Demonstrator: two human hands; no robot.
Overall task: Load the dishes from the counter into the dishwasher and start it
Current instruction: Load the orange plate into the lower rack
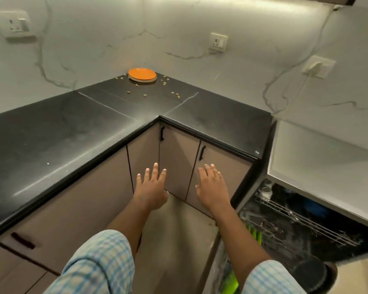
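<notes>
An orange round plate lies at the back corner of the black L-shaped counter, with small scattered bits around it. The dishwasher stands open at the lower right; its wire racks hold dishes, among them green plates. My left hand and my right hand are stretched out side by side in front of the corner cabinets, fingers straight and spread, holding nothing. Both hover below the counter edge, well short of the orange plate.
Beige cabinet doors with black handles fill the corner under the counter. A white counter surface sits above the dishwasher. Wall sockets dot the marble backsplash; one at the right has a plug and cord.
</notes>
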